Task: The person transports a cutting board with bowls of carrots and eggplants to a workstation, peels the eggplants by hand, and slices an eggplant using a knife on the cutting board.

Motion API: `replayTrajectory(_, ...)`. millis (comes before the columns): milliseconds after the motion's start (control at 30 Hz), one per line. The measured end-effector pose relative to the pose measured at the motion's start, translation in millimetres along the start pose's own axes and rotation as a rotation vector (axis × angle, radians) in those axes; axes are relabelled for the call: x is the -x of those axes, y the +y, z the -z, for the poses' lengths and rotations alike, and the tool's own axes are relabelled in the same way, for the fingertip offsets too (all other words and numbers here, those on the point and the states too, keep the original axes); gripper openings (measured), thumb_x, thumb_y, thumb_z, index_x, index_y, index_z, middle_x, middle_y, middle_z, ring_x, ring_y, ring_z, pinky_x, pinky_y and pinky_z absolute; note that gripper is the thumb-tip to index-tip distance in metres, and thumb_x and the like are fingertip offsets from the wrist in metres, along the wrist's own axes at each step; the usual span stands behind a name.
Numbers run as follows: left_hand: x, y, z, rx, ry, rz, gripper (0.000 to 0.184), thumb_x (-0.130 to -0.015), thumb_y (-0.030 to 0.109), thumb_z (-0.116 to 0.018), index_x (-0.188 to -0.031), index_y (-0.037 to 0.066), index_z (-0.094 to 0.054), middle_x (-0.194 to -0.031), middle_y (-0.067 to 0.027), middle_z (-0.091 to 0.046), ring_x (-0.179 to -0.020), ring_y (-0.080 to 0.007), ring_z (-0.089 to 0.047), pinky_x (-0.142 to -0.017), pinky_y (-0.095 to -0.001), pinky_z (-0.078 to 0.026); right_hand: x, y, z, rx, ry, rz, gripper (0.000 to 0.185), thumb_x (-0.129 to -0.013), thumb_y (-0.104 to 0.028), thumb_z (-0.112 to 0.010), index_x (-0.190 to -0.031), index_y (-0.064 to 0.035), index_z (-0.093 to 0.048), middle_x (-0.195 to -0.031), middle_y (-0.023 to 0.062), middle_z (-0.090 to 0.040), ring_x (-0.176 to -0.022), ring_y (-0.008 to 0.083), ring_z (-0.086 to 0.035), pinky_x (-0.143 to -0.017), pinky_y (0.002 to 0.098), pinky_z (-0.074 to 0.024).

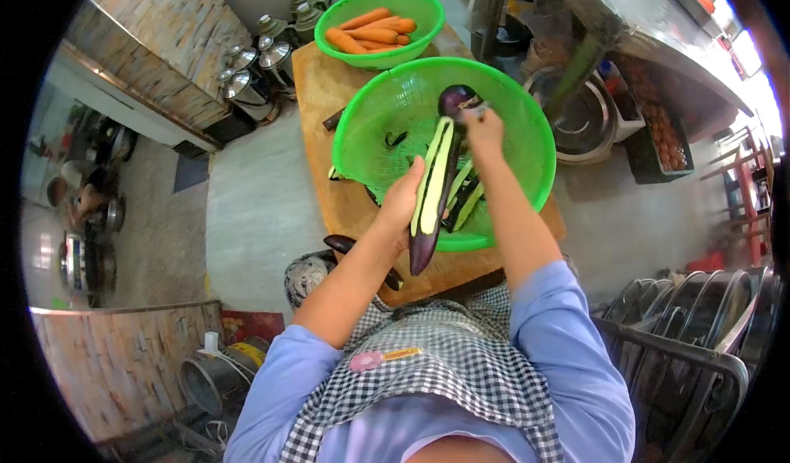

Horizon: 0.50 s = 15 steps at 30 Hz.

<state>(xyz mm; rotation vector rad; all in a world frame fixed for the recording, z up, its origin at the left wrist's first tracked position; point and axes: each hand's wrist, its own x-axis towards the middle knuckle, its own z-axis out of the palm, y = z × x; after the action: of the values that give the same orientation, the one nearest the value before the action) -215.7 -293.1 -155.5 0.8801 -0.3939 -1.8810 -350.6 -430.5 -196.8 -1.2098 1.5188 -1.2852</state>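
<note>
A long purple eggplant (425, 245) with pale peeled stripes lies tilted over the large green basket (344, 134). My left hand (401, 195) is closed around its side. My right hand (484, 130) is closed at the eggplant's upper end, on something small that I cannot make out. Beside it, a round dark eggplant part (457, 99) shows in the basket. Striped eggplant pieces (467, 204) and dark peel (396, 139) lie inside. Another eggplant (339, 242) rests at the board's left edge, partly behind my left forearm.
The basket stands on a wooden board (316, 93). Behind it, a smaller green basket (329, 17) holds several carrots (374, 31). Metal flasks (276, 58) stand at the back left. A metal table (625, 2) and a crate (658, 146) are on the right.
</note>
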Motion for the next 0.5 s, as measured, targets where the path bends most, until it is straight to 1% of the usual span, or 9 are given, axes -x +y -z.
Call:
replayTrajectory(33, 8.8, 6.0, -10.2, 0.009, 0.062, -0.047, 0.049, -0.090, 0.048, -0.044, -0.098, 0.000, -0.052, -0.070, -0.0093, -0.057, -0.054, -0.0190, -0.056, -0.051, -0.0302, -0.051, -13.4, 10.4, 10.6, 0.101, 0.117, 0.007, 0.016, -0.079, -0.015, -0.061, -0.077, 0.0001, -0.056, -0.071, 0.0090, -0.056, -0.063, 0.0184, -0.050, -0.059, 0.0344, -0.0404)
replayTrajectory(67, 8.6, 11.1, -7.5, -0.005, 0.086, -0.039, 0.049, -0.090, 0.048, -0.045, -0.098, 0.000, -0.051, -0.072, -0.0096, -0.057, -0.056, -0.0189, -0.057, -0.051, -0.0300, -0.051, -36.2, 42.1, 19.3, -0.135, 0.131, -0.123, 0.016, -0.081, -0.015, -0.060, -0.083, -0.0002, -0.056, -0.075, 0.0078, -0.056, -0.067, 0.0164, -0.048, -0.061, 0.0330, -0.0392)
replayTrajectory(100, 7.8, 18.3, -2.8, -0.016, 0.111, -0.030, 0.048, -0.089, 0.048, -0.046, -0.098, 0.001, -0.051, -0.073, -0.0099, -0.057, -0.057, -0.0189, -0.057, -0.052, -0.0299, -0.051, -31.0, 24.4, 31.9, -0.145, 0.167, -0.296, 0.017, -0.083, -0.016, -0.059, -0.088, -0.0003, -0.055, -0.082, 0.0060, -0.057, -0.072, 0.0137, -0.047, -0.064, 0.0318, -0.0385)
replayTrajectory(133, 5.9, 24.5, 1.5, -0.024, 0.135, -0.019, 0.048, -0.089, 0.048, -0.047, -0.098, 0.001, -0.051, -0.075, -0.0102, -0.057, -0.058, -0.0188, -0.057, -0.053, -0.0298, -0.051, -19.0, 6.1, 38.0, -0.181, 0.098, -0.235, 0.016, -0.084, -0.016, -0.059, -0.089, -0.0013, -0.055, -0.081, 0.0040, -0.055, -0.072, 0.0124, -0.046, -0.063, 0.0307, -0.0378)
replayTrajectory(200, -10.2, 26.1, 14.6, 0.106, 0.108, -0.028, 0.045, -0.090, 0.045, -0.048, -0.097, 0.001, -0.051, -0.079, -0.0107, -0.058, -0.070, -0.0188, -0.059, -0.056, -0.0311, -0.052, 16.1, -25.4, 45.3, -0.252, -0.033, -0.116, 0.014, -0.085, -0.016, -0.057, -0.089, -0.0035, -0.054, -0.078, -0.0001, -0.051, -0.070, 0.0099, -0.043, -0.060, 0.0285, -0.0364)
replayTrajectory(267, -21.8, 28.6, 14.7, 0.042, 0.207, -0.071, 0.042, -0.092, 0.042, -0.044, -0.095, 0.001, -0.053, -0.079, -0.0095, -0.059, -0.070, -0.0184, -0.059, -0.056, -0.0314, -0.052, 64.1, -51.2, 45.9, -0.251, -0.246, -0.030, 0.011, -0.087, -0.016, -0.056, -0.091, -0.0059, -0.055, -0.080, -0.0042, -0.050, -0.071, 0.0076, -0.043, -0.062, 0.0254, -0.0365)
replayTrajectory(333, -28.9, 28.2, 18.8, 0.005, 0.163, -0.031, 0.039, -0.094, 0.039, -0.040, -0.095, 0.003, -0.054, -0.081, -0.0081, -0.060, -0.069, -0.0175, -0.058, -0.057, -0.0321, -0.052, 111.1, -64.9, 44.8, -0.199, -0.408, 0.007, 0.009, -0.086, -0.015, -0.056, -0.090, -0.0071, -0.055, -0.080, -0.0051, -0.048, -0.071, 0.0068, -0.044, -0.064, 0.0224, -0.0365)
replayTrajectory(400, -28.4, 27.5, 13.4, -0.021, 0.168, -0.024, 0.038, -0.094, 0.039, -0.040, -0.096, 0.004, -0.054, -0.081, -0.0075, -0.060, -0.069, -0.0170, -0.058, -0.059, -0.0319, -0.052, 136.4, -53.2, 37.5, -0.171, -0.472, 0.173, 0.014, -0.082, -0.013, -0.060, -0.089, -0.0028, -0.055, -0.082, 0.0025, -0.050, -0.076, 0.0148, -0.049, -0.070, 0.0267, -0.0397)
replayTrajectory(500, -15.4, 23.0, -3.0, -0.054, 0.203, -0.077, 0.036, -0.094, 0.038, -0.040, -0.096, 0.005, -0.055, -0.081, -0.0068, -0.060, -0.068, -0.0168, -0.058, -0.062, -0.0306, -0.051, 142.5, -53.4, 27.8, -0.051, -0.384, 0.391, 0.009, -0.083, -0.009, -0.059, -0.088, -0.0034, -0.053, -0.078, -0.0022, -0.048, -0.069, 0.0072, -0.044, -0.063, 0.0216, -0.0380)
